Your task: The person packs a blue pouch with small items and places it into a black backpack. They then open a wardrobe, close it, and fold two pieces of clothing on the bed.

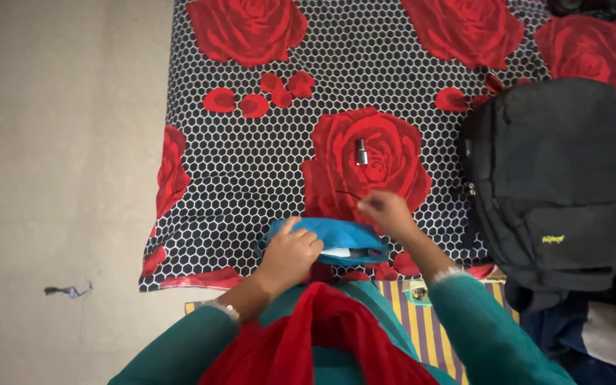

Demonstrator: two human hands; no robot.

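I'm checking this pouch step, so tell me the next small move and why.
Probably bring the right hand back down to the blue pouch. Its mouth gapes with something white showing, the left hand steadies its near end, and the right hand hovers just above it, pinching something thin and dark.

A blue pouch (pixel 336 239) lies on a black-and-white honeycomb bedsheet (pixel 251 164) with red roses, beside a black backpack (pixel 557 178).

Left of the small metal bottle (pixel 361 152), the rose-patterned sheet (pixel 251 157) is lying open for a hand. Right of it, the black backpack (pixel 557 178) is blocking passage
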